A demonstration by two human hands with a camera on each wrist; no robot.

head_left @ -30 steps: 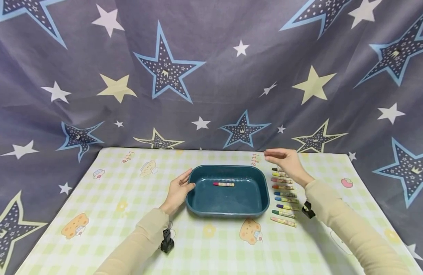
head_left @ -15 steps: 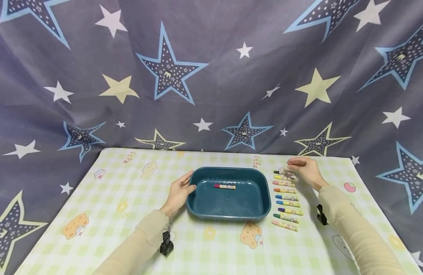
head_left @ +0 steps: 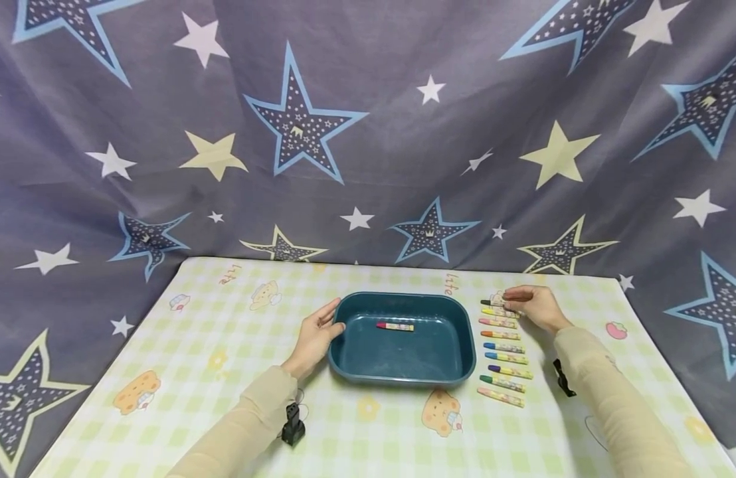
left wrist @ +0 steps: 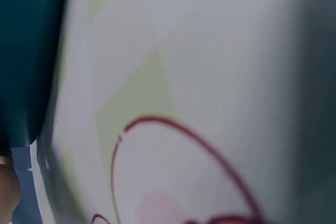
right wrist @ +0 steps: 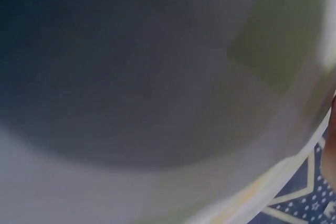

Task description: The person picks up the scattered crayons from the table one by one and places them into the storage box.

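A dark teal plastic tray (head_left: 402, 362) stands mid-table with one magenta-tipped crayon (head_left: 395, 326) lying inside. My left hand (head_left: 311, 337) holds the tray's left rim, thumb over the edge and fingers along the outer wall. To the right of the tray, several crayons lie in a column, tips pointing left. At the far end of that column my right hand (head_left: 538, 307) pinches the black-tipped crayon (head_left: 492, 303) near its right end; the fingers cover that end. In the left wrist view the tray's wall (left wrist: 26, 56) fills the upper left corner.
Below the black-tipped one lie a yellow crayon (head_left: 498, 312), a pink crayon (head_left: 497, 323), an orange crayon (head_left: 501, 335), blue ones, a green crayon (head_left: 502, 383) and a peach crayon (head_left: 500, 397). A checked cloth (head_left: 224, 398) covers the table; a starry curtain (head_left: 368, 166) hangs behind.
My right hand has come down from above the far end of the crayon column to the black-tipped crayon. The left hand stays on the tray rim, and the view has shifted slightly.
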